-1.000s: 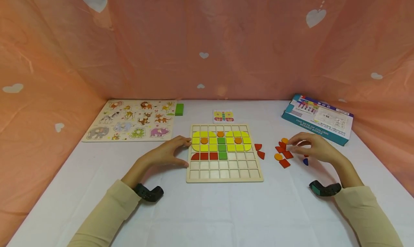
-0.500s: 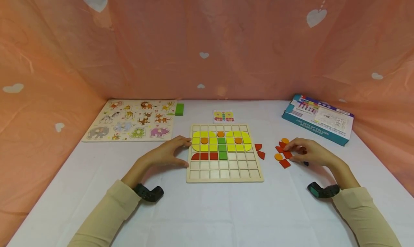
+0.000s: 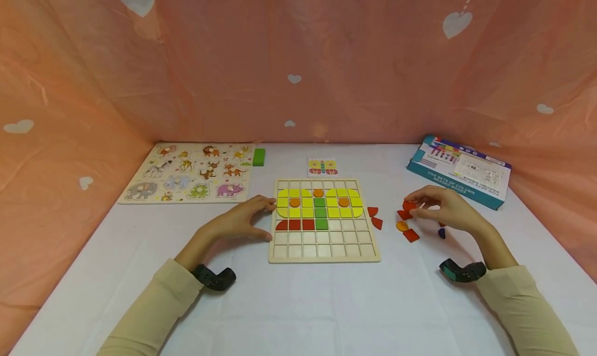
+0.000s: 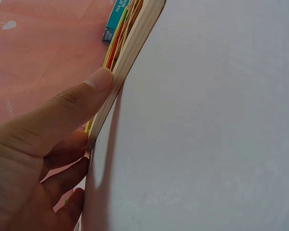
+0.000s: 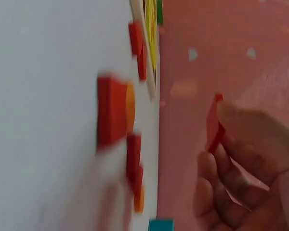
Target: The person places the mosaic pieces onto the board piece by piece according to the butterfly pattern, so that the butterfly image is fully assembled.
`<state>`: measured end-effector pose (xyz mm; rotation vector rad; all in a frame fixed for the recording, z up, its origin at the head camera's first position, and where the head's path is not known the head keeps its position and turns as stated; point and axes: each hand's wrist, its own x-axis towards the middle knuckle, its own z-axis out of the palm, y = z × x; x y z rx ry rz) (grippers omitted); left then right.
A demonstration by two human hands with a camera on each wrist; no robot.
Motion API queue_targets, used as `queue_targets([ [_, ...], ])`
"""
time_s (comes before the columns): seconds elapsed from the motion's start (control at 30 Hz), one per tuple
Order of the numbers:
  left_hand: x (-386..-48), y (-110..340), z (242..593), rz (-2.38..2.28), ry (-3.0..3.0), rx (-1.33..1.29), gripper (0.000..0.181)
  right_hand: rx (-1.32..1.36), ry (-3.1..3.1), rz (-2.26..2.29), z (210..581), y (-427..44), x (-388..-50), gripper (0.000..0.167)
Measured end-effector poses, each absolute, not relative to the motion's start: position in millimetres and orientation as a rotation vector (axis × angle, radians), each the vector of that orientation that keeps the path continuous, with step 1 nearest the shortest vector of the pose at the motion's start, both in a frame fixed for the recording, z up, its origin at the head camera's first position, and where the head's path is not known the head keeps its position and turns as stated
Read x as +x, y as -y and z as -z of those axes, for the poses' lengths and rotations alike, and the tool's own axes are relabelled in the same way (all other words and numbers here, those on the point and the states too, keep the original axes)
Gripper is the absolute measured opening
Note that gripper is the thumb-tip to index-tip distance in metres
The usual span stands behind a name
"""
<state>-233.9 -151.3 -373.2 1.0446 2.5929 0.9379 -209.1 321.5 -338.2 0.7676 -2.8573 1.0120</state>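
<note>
A wooden grid board [image 3: 326, 250] carries yellow, orange, green and red pieces in its upper rows. My left hand [image 3: 235, 220] rests at the board's left edge, thumb and fingertips touching it, fingers fairly straight, also in the left wrist view [image 4: 48, 139]. Over a small pile of pieces on the right, my right hand [image 3: 445, 211] pinches a red piece [image 5: 215, 124] between thumb and fingers, raised off the table in the right wrist view. Beneath and beside that hand lie a red square [image 3: 411, 235], an orange disc [image 3: 401, 226] and other red pieces.
Two red quarter pieces [image 3: 376, 223] lie off the board's right edge. A pattern card [image 3: 322, 167] is behind the board, with an animal puzzle [image 3: 186, 174] and a green block [image 3: 258, 157] at back left. A teal box [image 3: 459, 172] stands back right; a blue piece [image 3: 441, 233] lies near the right hand.
My right hand has come up from the pile with a red piece pinched, slightly left of where it was a second ago. The left hand and board have not moved.
</note>
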Motion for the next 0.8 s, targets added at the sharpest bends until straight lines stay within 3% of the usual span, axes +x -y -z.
queue_targets([
  [0.47, -234, 151, 374, -0.939, -2.584, 1.055, 0.069, 0.955, 2.744, -0.982, 333, -209, -216, 0.032],
  [0.8, -236, 152, 375, -0.925, -2.591, 1.011, 0.07, 0.994, 2.804, -1.04, 360, -184, -221, 0.029],
])
